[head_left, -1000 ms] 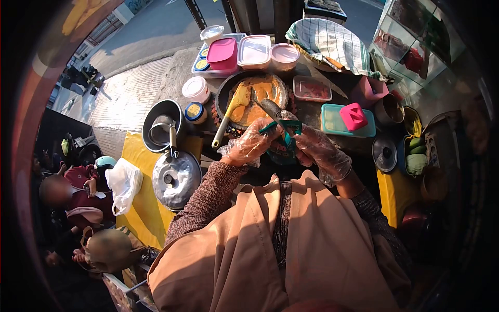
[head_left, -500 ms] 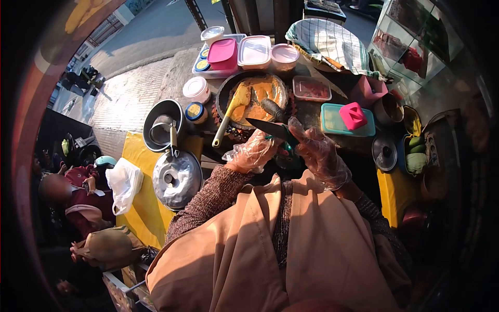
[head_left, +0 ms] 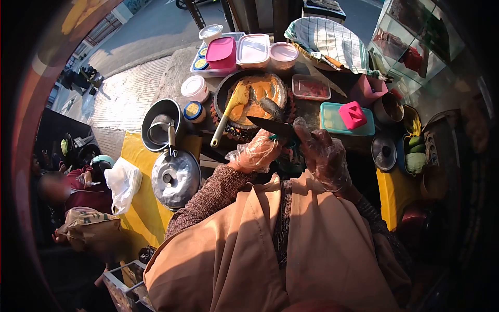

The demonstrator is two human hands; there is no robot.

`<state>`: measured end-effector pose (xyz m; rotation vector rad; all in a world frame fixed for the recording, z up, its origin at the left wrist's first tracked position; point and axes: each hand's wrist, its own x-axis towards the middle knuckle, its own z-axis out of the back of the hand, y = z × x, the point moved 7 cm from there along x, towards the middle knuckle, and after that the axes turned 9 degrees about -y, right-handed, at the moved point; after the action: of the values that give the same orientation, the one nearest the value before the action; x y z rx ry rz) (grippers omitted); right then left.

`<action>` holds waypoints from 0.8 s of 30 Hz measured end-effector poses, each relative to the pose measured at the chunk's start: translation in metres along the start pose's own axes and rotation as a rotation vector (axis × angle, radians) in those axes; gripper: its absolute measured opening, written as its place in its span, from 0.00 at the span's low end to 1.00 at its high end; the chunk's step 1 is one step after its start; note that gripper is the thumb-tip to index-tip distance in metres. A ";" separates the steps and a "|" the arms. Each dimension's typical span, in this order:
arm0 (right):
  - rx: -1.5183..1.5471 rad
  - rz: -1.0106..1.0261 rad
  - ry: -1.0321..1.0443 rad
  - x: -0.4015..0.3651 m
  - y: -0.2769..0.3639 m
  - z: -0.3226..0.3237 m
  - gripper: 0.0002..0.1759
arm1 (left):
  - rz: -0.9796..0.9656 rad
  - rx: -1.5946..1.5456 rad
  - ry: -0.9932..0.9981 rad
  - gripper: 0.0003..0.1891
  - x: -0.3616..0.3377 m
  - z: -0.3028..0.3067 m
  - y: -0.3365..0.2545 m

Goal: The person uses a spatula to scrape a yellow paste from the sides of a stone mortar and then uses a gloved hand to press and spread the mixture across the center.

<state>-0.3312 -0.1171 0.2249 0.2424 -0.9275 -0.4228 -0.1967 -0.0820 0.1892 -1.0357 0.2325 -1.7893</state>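
Both of my hands wear clear plastic gloves and work close together in front of my chest. My right hand (head_left: 327, 158) is closed around the handle of a knife (head_left: 270, 126), its dark blade pointing left across the top of my left hand. My left hand (head_left: 258, 150) is closed on a green bunch (head_left: 288, 153) that looks like vegetables; the fingers and shadow hide most of it. Just beyond the blade stands a stone mortar (head_left: 224, 96) with orange-brown sauce (head_left: 258, 83). A yellow spatula (head_left: 235, 106) and a dark pestle (head_left: 271, 108) rest in it.
Lidded tubs (head_left: 253, 50) stand behind the mortar. To the right are a teal box (head_left: 332, 122) and a pot lid (head_left: 384, 153). At left are a dark pot (head_left: 156, 117), a dented metal lid (head_left: 174, 192) and a white plastic bag (head_left: 125, 182). People are at the far left.
My right hand has shifted slightly, its fingers more curled at the knife. My left hand has barely moved. At the left, a person with a brown bag has moved.
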 end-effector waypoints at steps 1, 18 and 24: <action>0.001 0.000 0.002 -0.001 -0.001 -0.001 0.34 | 0.004 -0.098 -0.055 0.11 0.002 0.003 -0.003; -0.060 0.030 -0.005 0.009 -0.022 -0.022 0.45 | 0.117 0.008 -0.043 0.22 -0.002 -0.010 0.029; -0.092 -0.065 0.086 0.015 -0.028 -0.024 0.44 | 0.111 -0.005 0.034 0.16 0.009 -0.011 0.032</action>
<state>-0.3112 -0.1478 0.2113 0.2061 -0.8158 -0.5103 -0.1850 -0.1079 0.1690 -0.9779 0.3094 -1.7082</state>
